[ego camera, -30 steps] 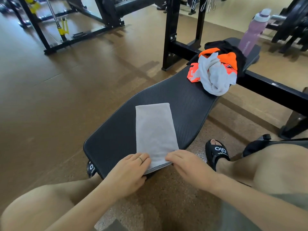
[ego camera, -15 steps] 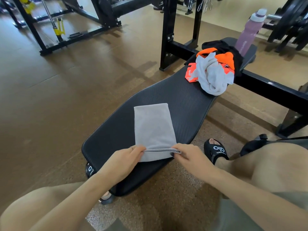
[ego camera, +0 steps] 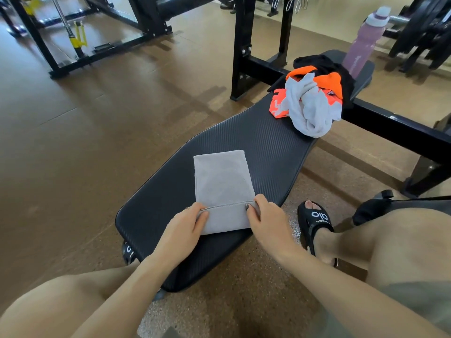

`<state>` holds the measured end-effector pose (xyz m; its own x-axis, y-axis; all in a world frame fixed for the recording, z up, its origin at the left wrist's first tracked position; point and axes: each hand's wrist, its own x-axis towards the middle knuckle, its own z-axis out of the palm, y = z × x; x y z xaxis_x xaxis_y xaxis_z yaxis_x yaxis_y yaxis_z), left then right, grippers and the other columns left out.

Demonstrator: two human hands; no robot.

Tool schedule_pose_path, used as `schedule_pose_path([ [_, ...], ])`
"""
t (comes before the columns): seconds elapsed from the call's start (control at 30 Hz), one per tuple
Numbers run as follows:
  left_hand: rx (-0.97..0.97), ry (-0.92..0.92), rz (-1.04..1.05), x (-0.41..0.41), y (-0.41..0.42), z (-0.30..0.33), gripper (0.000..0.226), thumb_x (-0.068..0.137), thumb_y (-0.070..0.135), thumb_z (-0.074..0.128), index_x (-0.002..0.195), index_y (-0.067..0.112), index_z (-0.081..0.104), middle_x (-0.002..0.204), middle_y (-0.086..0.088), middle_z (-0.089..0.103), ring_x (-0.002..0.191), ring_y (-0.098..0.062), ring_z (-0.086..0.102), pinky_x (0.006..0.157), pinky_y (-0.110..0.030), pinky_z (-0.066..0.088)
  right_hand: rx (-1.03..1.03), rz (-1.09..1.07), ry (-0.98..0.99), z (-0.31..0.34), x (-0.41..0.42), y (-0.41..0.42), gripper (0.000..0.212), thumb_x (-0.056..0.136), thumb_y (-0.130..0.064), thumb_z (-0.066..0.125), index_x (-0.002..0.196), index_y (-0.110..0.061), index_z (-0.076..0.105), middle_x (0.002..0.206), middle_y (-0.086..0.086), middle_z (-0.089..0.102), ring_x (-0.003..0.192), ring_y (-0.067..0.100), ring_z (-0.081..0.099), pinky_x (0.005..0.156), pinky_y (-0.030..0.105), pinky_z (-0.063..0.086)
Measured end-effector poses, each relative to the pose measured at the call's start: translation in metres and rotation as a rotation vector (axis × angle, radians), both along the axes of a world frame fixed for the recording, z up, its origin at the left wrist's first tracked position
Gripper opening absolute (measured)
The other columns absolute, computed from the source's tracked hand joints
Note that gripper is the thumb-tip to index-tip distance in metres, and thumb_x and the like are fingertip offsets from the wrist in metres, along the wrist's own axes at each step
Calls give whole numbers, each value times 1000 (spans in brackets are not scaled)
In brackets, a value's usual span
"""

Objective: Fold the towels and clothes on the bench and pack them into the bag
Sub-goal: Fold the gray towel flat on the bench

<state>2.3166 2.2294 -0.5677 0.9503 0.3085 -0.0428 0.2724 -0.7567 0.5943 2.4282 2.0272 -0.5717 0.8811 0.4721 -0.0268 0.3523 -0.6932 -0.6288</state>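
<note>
head view: a grey towel [ego camera: 223,184] lies flat on the near end of a black padded bench [ego camera: 268,142], folded into a long narrow strip running away from the person; its near end is turned up and over onto the strip, so a hemmed edge crosses the cloth between the two hands; the left hand [ego camera: 183,230] pinches the left end of that hemmed edge, thumb on top and fingers curled under the cloth; the right hand [ego camera: 266,220] pinches the right end in the same way, its fingers bent round the edge; both hands sit just above the bench pad, with the forearms reaching in from the bottom of the frame; at the far end of the bench a loose heap of clothes [ego camera: 314,98] rests unfolded, a white garment on top of orange and black pieces, well apart from the towel; a pink water bottle [ego camera: 366,42] stands upright beyond the heap, on the bench's far tip; the person's bare knees flank the bench, and a foot in a black sandal [ego camera: 316,223] is planted on the speckled floor to the right of the pad; black gym frames stand on the brown floor behind.
</note>
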Motion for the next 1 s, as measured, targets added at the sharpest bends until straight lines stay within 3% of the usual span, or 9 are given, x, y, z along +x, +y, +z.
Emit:
schedule_pose_path([
  [0.2, 124, 69, 80, 10, -7, 1, 26, 106, 41, 35, 91, 24, 47, 80, 6, 56, 76, -19, 55, 72, -43, 50, 0, -22, -123, -3, -2, 0, 19, 102, -29, 46, 86, -25, 37, 81, -6, 45, 66, 14, 47, 53, 25, 30],
  [0.37, 312, 154, 54, 16, -12, 3, 27, 106, 45, 30, 101, 21, 42, 98, 7, 51, 72, -28, 56, 69, -42, 50, -62, -3, -231, -8, 2, 2, 14, 101, -25, 51, 113, -19, 47, 98, -2, 42, 66, 16, 46, 57, 25, 35],
  [0.43, 361, 174, 82, 19, -12, 3, 24, 106, 43, 37, 107, 19, 41, 103, 4, 46, 67, -28, 52, 62, -39, 47, -126, 61, -377, -8, 6, 3, 12, 96, -18, 56, 107, -16, 51, 96, 1, 41, 67, 19, 43, 57, 30, 40],
  [0.53, 590, 15, -1, 22, -11, 1, 22, 90, 19, 70, 98, 12, 51, 90, -5, 47, 61, -25, 47, 51, -35, 38, -198, 230, -594, -6, 14, -2, 10, 94, -15, 63, 91, -14, 53, 94, 3, 46, 79, 22, 45, 70, 33, 42],
  [0.63, 739, -134, -245, 25, -11, -1, 33, 67, -3, 75, 89, 14, 58, 88, -5, 53, 71, -25, 51, 61, -35, 44, -187, 455, -714, -3, 25, -12, 22, 104, -30, 49, 92, -14, 57, 100, 3, 54, 91, 26, 53, 87, 38, 45],
  [0.73, 700, -179, -390, 25, -9, 2, 22, 77, 7, 73, 95, 16, 64, 95, -1, 59, 81, -23, 59, 71, -34, 51, -302, 675, -684, 8, 33, -20, 44, 99, -49, 42, 102, -10, 63, 109, 5, 58, 105, 26, 52, 108, 44, 38],
  [0.8, 599, -139, -392, 21, -4, 7, 13, 95, 29, 60, 103, 19, 63, 101, 4, 59, 89, -19, 60, 79, -33, 51, -393, 767, -670, 13, 38, -21, 51, 93, -52, 43, 108, -8, 63, 113, 7, 58, 110, 27, 52, 114, 47, 32],
  [0.9, 503, -17, -392, 13, 1, 14, 50, 90, 65, 50, 121, 27, 56, 117, 13, 53, 105, -10, 52, 94, -29, 46, -349, 761, -641, 14, 43, -18, 33, 88, -40, 45, 99, -13, 61, 103, 3, 58, 100, 24, 52, 113, 44, 33],
  [1.0, 476, -7, -373, 11, 2, 12, 56, 80, 62, 57, 124, 27, 53, 121, 13, 52, 107, -11, 51, 92, -26, 44, -205, 660, -546, 14, 44, -14, 18, 88, -32, 46, 88, -17, 58, 93, -3, 58, 90, 17, 51, 102, 35, 41],
])
